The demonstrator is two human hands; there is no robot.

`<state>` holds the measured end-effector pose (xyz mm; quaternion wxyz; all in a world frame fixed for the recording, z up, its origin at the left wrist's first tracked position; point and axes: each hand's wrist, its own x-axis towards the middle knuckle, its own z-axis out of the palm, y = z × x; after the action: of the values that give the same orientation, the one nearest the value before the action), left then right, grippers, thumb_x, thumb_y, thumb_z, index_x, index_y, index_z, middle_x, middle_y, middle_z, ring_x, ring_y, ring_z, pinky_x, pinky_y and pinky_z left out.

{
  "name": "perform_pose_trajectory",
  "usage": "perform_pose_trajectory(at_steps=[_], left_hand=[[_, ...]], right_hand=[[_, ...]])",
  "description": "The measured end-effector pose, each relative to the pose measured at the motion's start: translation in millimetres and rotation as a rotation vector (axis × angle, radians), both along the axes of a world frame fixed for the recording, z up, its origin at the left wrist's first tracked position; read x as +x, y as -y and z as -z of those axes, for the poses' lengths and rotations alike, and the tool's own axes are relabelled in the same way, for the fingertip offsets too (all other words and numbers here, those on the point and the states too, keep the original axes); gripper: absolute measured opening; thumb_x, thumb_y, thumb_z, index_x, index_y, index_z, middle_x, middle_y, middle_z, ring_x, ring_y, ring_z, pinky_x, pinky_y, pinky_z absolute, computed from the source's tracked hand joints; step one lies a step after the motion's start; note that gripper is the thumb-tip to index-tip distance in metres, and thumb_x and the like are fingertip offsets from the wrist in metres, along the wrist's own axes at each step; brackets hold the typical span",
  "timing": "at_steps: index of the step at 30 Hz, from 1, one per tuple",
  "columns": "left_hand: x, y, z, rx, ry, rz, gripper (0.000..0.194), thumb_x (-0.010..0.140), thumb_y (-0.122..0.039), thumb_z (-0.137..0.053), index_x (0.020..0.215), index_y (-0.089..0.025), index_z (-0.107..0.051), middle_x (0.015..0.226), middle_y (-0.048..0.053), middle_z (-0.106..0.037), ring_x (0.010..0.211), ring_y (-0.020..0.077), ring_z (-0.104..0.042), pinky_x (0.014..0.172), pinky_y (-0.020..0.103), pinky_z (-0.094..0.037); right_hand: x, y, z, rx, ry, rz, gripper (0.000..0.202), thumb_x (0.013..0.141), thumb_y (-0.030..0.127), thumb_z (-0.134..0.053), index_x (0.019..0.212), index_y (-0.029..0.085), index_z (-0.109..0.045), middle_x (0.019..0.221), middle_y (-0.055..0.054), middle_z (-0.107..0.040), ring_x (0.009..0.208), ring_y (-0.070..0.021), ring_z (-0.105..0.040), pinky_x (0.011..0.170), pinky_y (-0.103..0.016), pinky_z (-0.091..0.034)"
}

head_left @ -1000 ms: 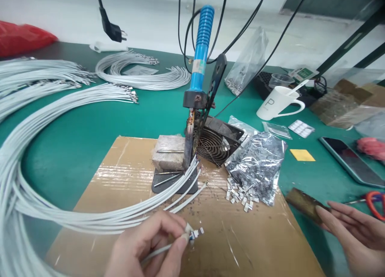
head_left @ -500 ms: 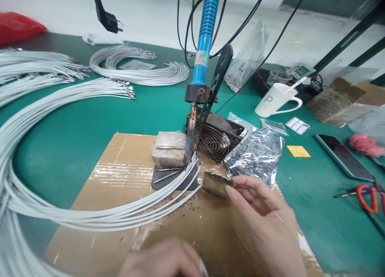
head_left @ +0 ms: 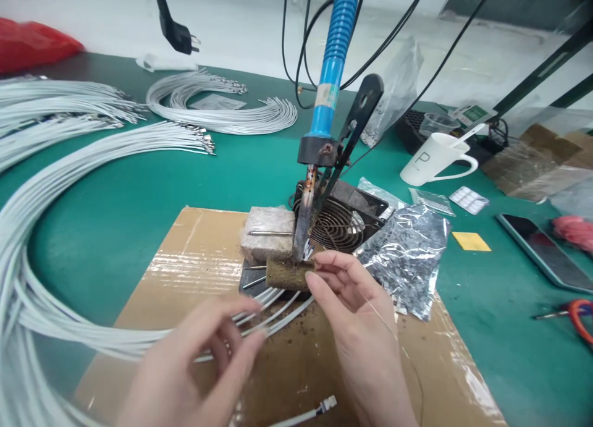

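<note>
A brown, rough-surfaced rectangular sponge block (head_left: 288, 273) is pinched between the thumb and fingertips of the right hand (head_left: 359, 319), at the block's right end. The block is held just under the discoloured metal tip of the blue-handled soldering iron (head_left: 324, 118), which is clamped nose-down in a black stand; the tip appears to touch the block's upper face. The long axis of the block runs roughly left to right, nearly level, with its free end pointing left toward the grey stone-like block (head_left: 266, 235) beside the stand.

The left hand (head_left: 194, 365) is kept lower and to the left, well apart from the sponge block. Its fingers are loosely curled with the tips close together above the bundle of thin white wires (head_left: 92, 334); whether a wire is actually gripped cannot be told. A single white wire end with a small metal terminal (head_left: 324, 406) lies on the taped brown cardboard sheet (head_left: 194, 254) between the two wrists. Behind the iron, a small black fan with a wire grille (head_left: 340, 220) is propped, and a crinkled silver foil bag (head_left: 407, 254) lies to the right.
</note>
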<state>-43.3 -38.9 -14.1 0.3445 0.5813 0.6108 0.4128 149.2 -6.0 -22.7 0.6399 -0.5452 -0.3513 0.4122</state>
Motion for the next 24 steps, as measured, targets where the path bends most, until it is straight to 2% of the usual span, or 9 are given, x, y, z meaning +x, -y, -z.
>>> perform_pose_trajectory(at_steps=[3, 5, 8, 10, 14, 19, 21, 24], left_hand=[[5.9, -24.4, -6.0, -0.013, -0.061, -0.020, 0.045, 0.096, -0.050, -0.086, 0.137, -0.031, -0.087, 0.071, -0.003, -0.079, 0.061, 0.0249, -0.077, 0.058, 0.029, -0.064], [12.8, -34.8, -8.0, -0.096, -0.013, -0.005, 0.050, 0.090, -0.054, -0.083, 0.130, -0.025, -0.091, 0.063, -0.003, -0.074, 0.056, 0.0255, -0.072, 0.052, 0.031, -0.059], [25.3, -42.1, -9.8, -0.165, 0.053, -0.024, 0.039, 0.081, -0.053, -0.079, 0.100, -0.023, -0.096, 0.054, -0.003, -0.065, 0.051, 0.0231, -0.063, 0.050, 0.030, -0.051], [31.5, -43.9, -10.4, -0.162, 0.067, -0.046, 0.035, 0.079, -0.052, -0.078, 0.090, -0.023, -0.095, 0.054, -0.003, -0.063, 0.052, 0.0219, -0.059, 0.050, 0.030, -0.048], [35.0, -43.7, -9.7, -0.126, 0.097, -0.055, 0.038, 0.082, -0.047, -0.077, 0.101, -0.024, -0.099, 0.056, -0.004, -0.064, 0.053, 0.0211, -0.060, 0.052, 0.030, -0.050], [35.0, -34.2, -4.9, 0.021, 0.115, 0.003, 0.021, 0.095, -0.032, -0.077, 0.103, -0.030, -0.096, 0.088, 0.001, -0.088, 0.063, 0.0189, -0.066, 0.059, 0.028, -0.055], [36.4, -28.9, -3.5, 0.106, 0.086, 0.003, 0.020, 0.101, -0.025, -0.075, 0.105, -0.033, -0.094, 0.092, -0.001, -0.088, 0.065, 0.0179, -0.067, 0.059, 0.027, -0.053], [37.3, -24.5, -3.9, 0.227, -0.001, -0.012, 0.026, 0.105, -0.018, -0.072, 0.109, -0.033, -0.092, 0.090, -0.003, -0.084, 0.062, 0.0162, -0.064, 0.061, 0.026, -0.054]], right_hand=[[-0.5, 6.1, 5.3, 0.000, 0.012, -0.076, 0.012, 0.094, 0.024, -0.098, 0.102, 0.030, -0.092, 0.098, 0.002, -0.095, 0.091, -0.0126, -0.094, 0.081, -0.010, -0.071], [0.9, 9.6, 8.9, 0.003, 0.024, -0.101, 0.011, 0.098, 0.025, -0.097, 0.105, 0.030, -0.092, 0.101, 0.001, -0.096, 0.094, -0.0136, -0.095, 0.083, -0.011, -0.072], [3.2, 12.2, 12.3, 0.012, 0.055, -0.107, 0.012, 0.100, 0.022, -0.094, 0.106, 0.032, -0.091, 0.101, 0.003, -0.095, 0.093, -0.0121, -0.094, 0.084, -0.010, -0.071], [3.6, 12.5, 13.6, 0.024, 0.086, -0.092, 0.014, 0.100, 0.019, -0.093, 0.104, 0.032, -0.090, 0.099, 0.005, -0.094, 0.089, -0.0104, -0.093, 0.083, -0.009, -0.070], [-0.8, 15.3, 15.4, 0.050, 0.155, -0.018, 0.017, 0.102, 0.019, -0.092, 0.109, 0.033, -0.088, 0.102, 0.005, -0.092, 0.084, -0.0093, -0.089, 0.081, -0.011, -0.071], [-20.7, 25.3, 11.7, 0.104, 0.248, 0.144, 0.021, 0.104, 0.016, -0.089, 0.115, 0.034, -0.087, 0.110, 0.004, -0.087, 0.098, -0.0112, -0.082, 0.093, -0.017, -0.065], [-29.7, 27.1, 7.6, 0.171, 0.328, 0.202, 0.022, 0.106, 0.013, -0.084, 0.116, 0.033, -0.085, 0.109, 0.004, -0.085, 0.100, -0.0136, -0.080, 0.095, -0.022, -0.064], [-36.3, 26.5, 1.1, 0.249, 0.511, 0.237, 0.023, 0.109, 0.011, -0.076, 0.116, 0.033, -0.081, 0.104, 0.006, -0.084, 0.091, -0.0130, -0.077, 0.089, -0.025, -0.063]])
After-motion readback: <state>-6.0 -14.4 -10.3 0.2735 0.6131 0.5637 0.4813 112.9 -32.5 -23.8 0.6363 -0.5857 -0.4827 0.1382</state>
